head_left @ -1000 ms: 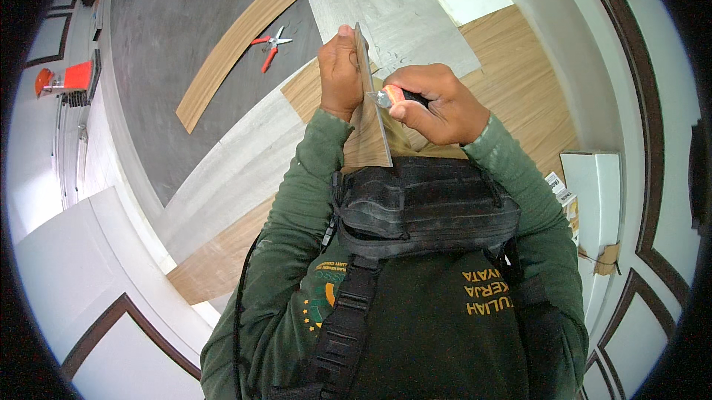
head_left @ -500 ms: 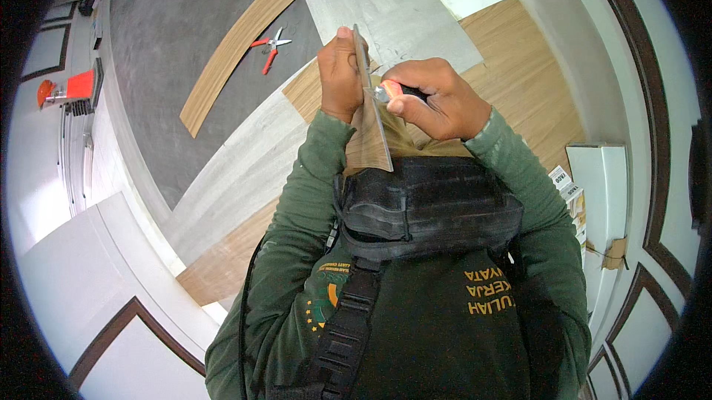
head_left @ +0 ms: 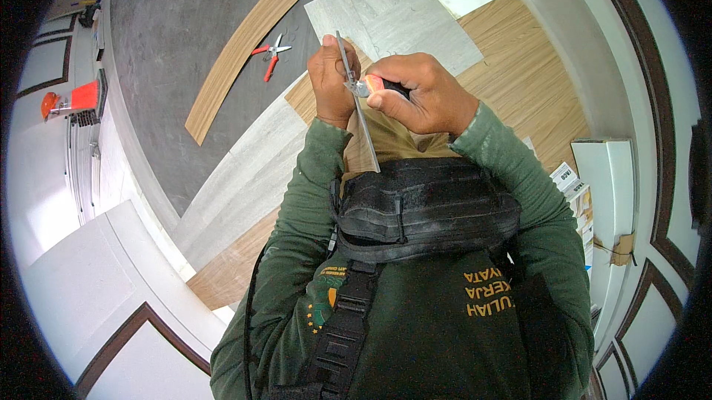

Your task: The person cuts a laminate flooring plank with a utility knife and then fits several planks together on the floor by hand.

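My left hand (head_left: 331,84) grips the upper part of a thin floor plank piece (head_left: 364,133), which stands tilted nearly edge-on above my lap. My right hand (head_left: 429,96) is closed round the red-orange and black handle of a cutter (head_left: 375,84). The cutter's metal head touches the plank's edge beside my left fingers; its blade is too small to make out. Beyond my hands, to the left, red-handled snips (head_left: 272,56) lie with their jaws apart on the dark grey floor.
A long wood-look plank (head_left: 248,44) lies loose at the left. Laid grey planks (head_left: 404,18) and wood-look planks (head_left: 530,66) cover floor ahead and right. White cartons (head_left: 569,181) and a long white box (head_left: 610,192) stand by the right wall. An orange-red tool (head_left: 83,96) is far left.
Both hands have shifted slightly left with the plank piece and the cutter. The plank now shows more edge-on, and the cutter's head sits closer to my left fingers.
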A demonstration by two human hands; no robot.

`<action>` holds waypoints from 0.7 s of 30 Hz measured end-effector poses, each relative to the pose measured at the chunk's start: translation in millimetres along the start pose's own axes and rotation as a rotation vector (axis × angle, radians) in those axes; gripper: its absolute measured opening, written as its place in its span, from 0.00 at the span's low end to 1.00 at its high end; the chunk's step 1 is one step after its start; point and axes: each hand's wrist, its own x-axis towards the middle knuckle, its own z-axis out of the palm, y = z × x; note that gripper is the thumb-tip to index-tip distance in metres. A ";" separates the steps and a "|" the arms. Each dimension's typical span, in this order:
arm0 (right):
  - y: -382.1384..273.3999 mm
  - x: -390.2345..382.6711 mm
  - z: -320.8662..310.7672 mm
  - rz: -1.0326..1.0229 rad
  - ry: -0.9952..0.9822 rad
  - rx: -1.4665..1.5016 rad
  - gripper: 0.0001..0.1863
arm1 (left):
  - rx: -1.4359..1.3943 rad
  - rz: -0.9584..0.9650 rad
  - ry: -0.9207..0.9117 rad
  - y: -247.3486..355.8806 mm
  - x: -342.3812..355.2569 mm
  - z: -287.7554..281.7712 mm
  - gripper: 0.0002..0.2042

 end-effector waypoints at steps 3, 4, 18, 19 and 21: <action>4.4 3.0 -4.2 0.060 0.015 0.020 0.14 | 0.230 0.156 0.005 -6.0 1.2 -0.8 0.26; 10.5 5.8 -7.1 0.121 0.048 0.049 0.14 | 0.342 0.229 0.006 -8.4 1.1 -0.7 0.26; -5.4 -25.8 -18.2 0.255 -0.090 0.265 0.13 | 0.340 0.099 -0.034 -30.4 -5.7 -9.1 0.25; -5.5 -25.8 -17.9 0.263 -0.097 0.270 0.13 | 0.347 0.077 -0.020 -28.7 -6.9 -7.4 0.25; -5.1 -24.5 -16.5 0.217 -0.100 0.249 0.13 | 0.326 0.039 -0.012 -29.7 -6.4 -7.8 0.25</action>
